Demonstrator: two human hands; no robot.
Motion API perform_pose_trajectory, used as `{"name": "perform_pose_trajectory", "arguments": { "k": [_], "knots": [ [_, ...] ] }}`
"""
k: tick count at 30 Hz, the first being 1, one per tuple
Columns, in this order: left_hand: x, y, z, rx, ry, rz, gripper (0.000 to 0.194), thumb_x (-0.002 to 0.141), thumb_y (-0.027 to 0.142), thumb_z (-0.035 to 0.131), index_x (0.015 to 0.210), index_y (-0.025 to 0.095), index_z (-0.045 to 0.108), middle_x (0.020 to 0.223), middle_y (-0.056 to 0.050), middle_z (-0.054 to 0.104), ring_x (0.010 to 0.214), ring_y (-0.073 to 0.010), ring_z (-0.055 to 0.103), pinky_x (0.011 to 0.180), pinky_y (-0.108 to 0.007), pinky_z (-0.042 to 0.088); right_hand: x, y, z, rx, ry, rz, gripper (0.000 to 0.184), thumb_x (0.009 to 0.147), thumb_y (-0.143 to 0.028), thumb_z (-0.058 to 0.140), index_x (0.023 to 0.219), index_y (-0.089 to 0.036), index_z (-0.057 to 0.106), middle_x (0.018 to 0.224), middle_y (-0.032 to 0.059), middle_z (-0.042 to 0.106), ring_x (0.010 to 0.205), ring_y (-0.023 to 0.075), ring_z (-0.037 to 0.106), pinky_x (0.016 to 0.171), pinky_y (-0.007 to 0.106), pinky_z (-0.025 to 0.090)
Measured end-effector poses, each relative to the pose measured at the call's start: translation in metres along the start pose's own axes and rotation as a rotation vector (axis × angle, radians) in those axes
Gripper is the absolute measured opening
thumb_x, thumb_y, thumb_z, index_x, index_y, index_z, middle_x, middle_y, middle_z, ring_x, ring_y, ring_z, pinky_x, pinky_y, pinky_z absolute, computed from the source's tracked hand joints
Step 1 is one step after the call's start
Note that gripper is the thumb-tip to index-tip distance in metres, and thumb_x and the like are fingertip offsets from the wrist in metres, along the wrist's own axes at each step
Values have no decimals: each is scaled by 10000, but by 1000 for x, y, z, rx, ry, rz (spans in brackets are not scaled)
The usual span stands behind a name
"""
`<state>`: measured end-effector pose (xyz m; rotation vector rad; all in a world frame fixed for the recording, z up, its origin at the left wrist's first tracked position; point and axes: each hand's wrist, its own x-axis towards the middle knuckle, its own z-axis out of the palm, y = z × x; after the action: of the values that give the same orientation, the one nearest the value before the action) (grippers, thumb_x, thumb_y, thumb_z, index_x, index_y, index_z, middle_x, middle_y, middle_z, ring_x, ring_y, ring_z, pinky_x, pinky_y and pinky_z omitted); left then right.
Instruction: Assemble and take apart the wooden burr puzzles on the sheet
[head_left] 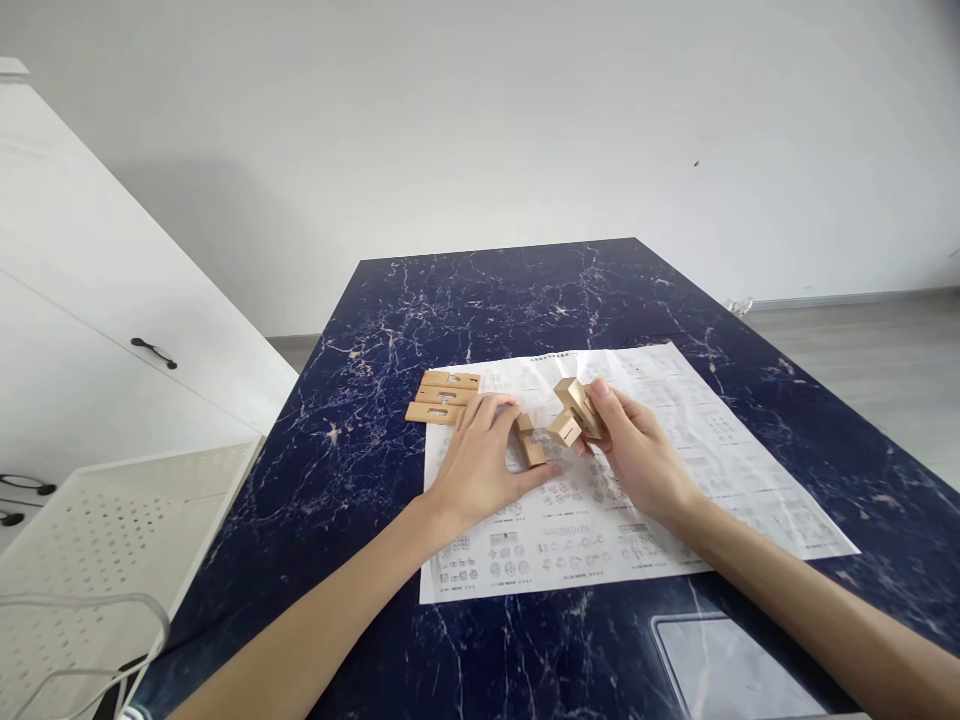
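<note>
My left hand is over the paper sheet, thumb and index finger at opposite ends of a notched wooden puzzle piece, seemingly gripping it. Whether the piece touches the paper is unclear. To its right, my right hand holds wooden puzzle blocks fitted crosswise, pinched between thumb and fingers; the fingers beneath are mostly hidden. Beyond my left knuckles, several flat wooden pieces with slots lie side by side, partly on the sheet's left edge. Printed rows of small puzzle drawings cover the instruction sheet.
The dark blue marbled table reaches toward a pale wall. A flat grey rectangular object lies near the front edge. White cabinets and a perforated white surface with cables are on the left.
</note>
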<state>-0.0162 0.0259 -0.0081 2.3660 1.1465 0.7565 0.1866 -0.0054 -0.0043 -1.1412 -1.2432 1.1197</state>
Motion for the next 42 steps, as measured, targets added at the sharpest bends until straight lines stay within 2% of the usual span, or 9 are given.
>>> {"name": "perform_pose_trajectory", "arguments": {
  "k": [4,6,11,15,18,23,31,36,42],
  "knots": [
    [0,6,-5,-30,19,36,728,812,651,835,1343,239,555,1435,-130,574,1353,-359,530,1139,-559,440,-2,-4,2,-24,-28,33,538,1073,-686,427,802,-243,568,646,-10,537,573,169,489,577,321,431],
    [0,10,-7,-66,29,75,730,819,622,842,1375,253,545,1414,-117,589,1334,-340,548,1137,-535,450,-4,-8,4,-49,-51,36,545,1070,-694,423,791,-243,552,638,-11,543,570,169,490,583,323,441],
    [0,13,-9,-93,6,160,491,918,642,735,1156,224,633,1188,-90,685,1152,-297,625,1048,-485,491,-5,-14,7,-93,-73,35,482,1067,-662,475,828,-249,547,649,-21,543,584,165,512,580,308,471],
    [-1,14,-9,-44,11,193,286,1063,476,558,975,208,602,975,-67,684,989,-262,600,948,-456,487,-5,-14,8,-52,-101,25,425,1054,-636,524,881,-250,556,701,-18,551,610,164,538,549,297,476],
    [-2,15,-10,-23,33,199,247,1076,383,492,907,217,560,896,-56,648,919,-250,557,913,-450,463,-5,-12,9,-14,-140,24,409,1062,-627,513,919,-247,565,715,-19,539,633,165,556,550,298,483],
    [-1,16,-12,-109,83,143,297,1111,330,392,844,227,470,835,-26,561,866,-220,519,851,-407,434,-4,-13,8,15,-270,67,393,1039,-616,574,969,-229,575,785,5,600,684,162,581,584,303,497],
    [-1,14,-12,-142,154,119,304,1118,316,381,840,226,463,824,-15,535,842,-208,493,827,-396,417,-2,-23,3,4,-413,118,418,1030,-611,592,909,-215,648,839,44,659,665,157,573,604,325,511],
    [-1,15,-12,-126,182,120,326,1086,311,480,773,222,456,743,5,538,785,-194,484,793,-385,400,-1,-19,1,-47,-388,129,445,1016,-639,599,897,-211,629,823,35,653,641,148,550,608,323,488],
    [1,17,-12,-127,180,71,389,1059,326,529,699,216,430,657,19,506,735,-186,470,747,-374,386,0,-12,-1,-218,-307,64,452,1019,-636,584,877,-211,637,746,16,622,626,152,520,587,310,442]
  ]
}}
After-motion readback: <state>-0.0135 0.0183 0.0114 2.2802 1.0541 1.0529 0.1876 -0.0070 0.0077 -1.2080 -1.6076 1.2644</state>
